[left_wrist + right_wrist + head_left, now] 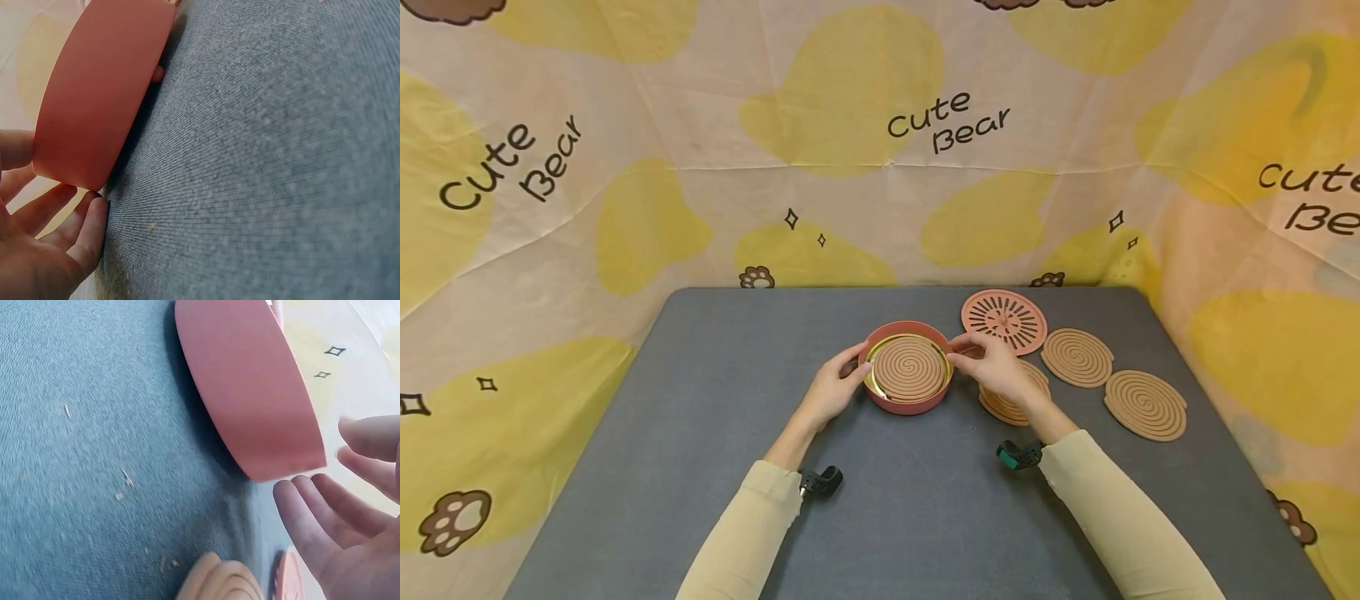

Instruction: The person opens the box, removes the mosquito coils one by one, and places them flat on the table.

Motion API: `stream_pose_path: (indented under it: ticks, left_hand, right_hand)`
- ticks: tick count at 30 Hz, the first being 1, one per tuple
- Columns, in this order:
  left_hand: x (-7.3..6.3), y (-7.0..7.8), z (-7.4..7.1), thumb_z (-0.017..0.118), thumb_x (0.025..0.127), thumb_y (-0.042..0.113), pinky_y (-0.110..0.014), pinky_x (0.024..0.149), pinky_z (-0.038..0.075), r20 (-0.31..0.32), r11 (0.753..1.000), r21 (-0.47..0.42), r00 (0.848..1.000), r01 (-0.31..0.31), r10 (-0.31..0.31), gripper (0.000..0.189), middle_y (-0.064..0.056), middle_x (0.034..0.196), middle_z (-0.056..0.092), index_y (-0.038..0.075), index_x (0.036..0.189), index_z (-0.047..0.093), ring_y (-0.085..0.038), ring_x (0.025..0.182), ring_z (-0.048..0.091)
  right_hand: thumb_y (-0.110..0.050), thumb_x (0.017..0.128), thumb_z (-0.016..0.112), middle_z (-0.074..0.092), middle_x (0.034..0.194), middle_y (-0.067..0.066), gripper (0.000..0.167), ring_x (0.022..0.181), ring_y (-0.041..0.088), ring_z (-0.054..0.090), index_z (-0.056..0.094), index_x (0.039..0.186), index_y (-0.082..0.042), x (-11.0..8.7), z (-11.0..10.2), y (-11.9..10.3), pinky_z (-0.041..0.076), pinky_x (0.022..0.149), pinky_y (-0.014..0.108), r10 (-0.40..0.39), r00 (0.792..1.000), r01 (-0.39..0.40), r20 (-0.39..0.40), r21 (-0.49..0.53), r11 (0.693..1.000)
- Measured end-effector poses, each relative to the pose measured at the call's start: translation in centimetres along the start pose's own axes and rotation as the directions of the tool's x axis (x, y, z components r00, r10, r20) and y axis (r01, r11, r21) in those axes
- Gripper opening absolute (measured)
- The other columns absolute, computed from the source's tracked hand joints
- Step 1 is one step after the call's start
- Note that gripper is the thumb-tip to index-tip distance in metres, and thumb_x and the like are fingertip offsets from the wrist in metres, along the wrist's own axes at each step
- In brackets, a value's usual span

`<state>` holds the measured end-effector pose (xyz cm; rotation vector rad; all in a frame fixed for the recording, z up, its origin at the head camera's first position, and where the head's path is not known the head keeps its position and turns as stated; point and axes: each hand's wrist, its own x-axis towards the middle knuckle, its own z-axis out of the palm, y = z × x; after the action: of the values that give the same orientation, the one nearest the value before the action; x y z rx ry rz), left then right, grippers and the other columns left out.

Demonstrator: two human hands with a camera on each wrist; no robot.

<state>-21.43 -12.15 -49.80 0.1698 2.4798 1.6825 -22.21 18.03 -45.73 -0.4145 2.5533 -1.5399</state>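
A round red mosquito coil box point(907, 408) stands on the table with a shiny gold-coloured liner inside its wall. One brown mosquito coil point(909, 367) lies flat in it. My left hand point(833, 387) grips the box's left side, thumb at the rim and fingers against the outer wall point(100, 94). On the other side my right hand point(996, 364) is beside the box; its fingers point(297, 512) are extended close to the wall point(256, 394), and its thumb stands apart from the rim. Below the right hand lies another coil point(1009, 408), partly covered by it.
A pink slotted lid point(1026, 332) lies behind the right hand. Farther right are two more mosquito coils, a nearer-to-lid coil point(1077, 357) and an outer coil point(1146, 405). The grey table point(737, 350) meets a printed cloth point(850, 125) at the back and sides.
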Motion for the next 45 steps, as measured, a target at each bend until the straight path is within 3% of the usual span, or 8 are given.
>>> stream_pose_path:
  ticks: [9,22,30,38,40,45]
  left_hand:
    - [0.0,-0.1,0.0,0.063,0.103,0.031,-0.047,0.107,0.046,-0.005,1.0,0.0,1.0,0.003,-0.003,0.049,-0.002,0.151,0.051,0.022,0.15,0.053,-0.024,0.136,0.051]
    - [0.0,0.3,-0.1,0.061,0.105,0.029,-0.048,0.106,0.047,0.01,0.996,0.081,0.999,-0.031,0.03,0.048,-0.006,0.152,0.051,0.019,0.151,0.052,-0.026,0.135,0.052]
    - [0.5,1.2,-0.7,0.064,0.103,0.024,-0.046,0.099,0.052,-0.01,0.974,0.189,0.991,-0.127,0.131,0.047,-0.011,0.141,0.059,0.012,0.147,0.055,-0.028,0.125,0.06]
    - [0.4,3.7,-1.1,0.062,0.103,0.02,-0.049,0.099,0.048,-0.054,0.891,0.396,0.963,-0.223,0.265,0.037,-0.014,0.126,0.064,0.005,0.137,0.063,-0.03,0.119,0.059]
    - [0.4,4.4,-1.0,0.062,0.103,0.018,-0.049,0.098,0.048,-0.052,0.879,0.404,0.954,-0.251,0.296,0.033,-0.015,0.123,0.065,0.004,0.133,0.066,-0.03,0.116,0.06]
    - [1.0,5.7,-0.2,0.063,0.102,0.013,-0.045,0.094,0.052,-0.009,0.895,0.331,0.948,-0.297,0.318,0.03,-0.015,0.12,0.065,0.003,0.129,0.067,-0.027,0.108,0.062]
  right_hand:
    - [-0.02,0.098,0.07,0.066,0.125,0.018,0.039,0.114,0.034,0.062,0.064,0.131,0.0,0.5,1.0,1.1,0.054,0.089,0.044,0.017,1.0,-0.017,0.011,0.035,0.999]
    - [-0.019,0.097,0.072,0.064,0.127,0.018,0.04,0.117,0.033,0.062,0.063,0.132,-0.001,0.5,1.1,1.9,0.054,0.093,0.045,0.057,0.998,-0.059,0.02,0.088,0.994]
    - [-0.017,0.098,0.071,0.061,0.13,0.022,0.041,0.119,0.035,0.061,0.062,0.133,0.001,0.5,1.2,1.9,0.054,0.094,0.045,0.054,0.998,-0.057,0.027,0.117,0.992]
    - [-0.017,0.098,0.071,0.062,0.129,0.024,0.041,0.118,0.036,0.061,0.061,0.133,0.003,0.9,1.3,1.6,0.055,0.093,0.043,0.049,0.998,-0.052,0.035,0.109,0.993]
    - [-0.017,0.098,0.071,0.061,0.129,0.024,0.041,0.118,0.037,0.061,0.061,0.133,0.003,0.9,1.3,1.5,0.054,0.093,0.043,0.047,0.998,-0.051,0.04,0.108,0.993]
    - [-0.018,0.097,0.072,0.061,0.13,0.021,0.041,0.119,0.035,0.061,0.062,0.133,0.001,0.6,1.2,1.5,0.054,0.093,0.044,0.064,0.998,-0.066,0.028,0.089,0.994]
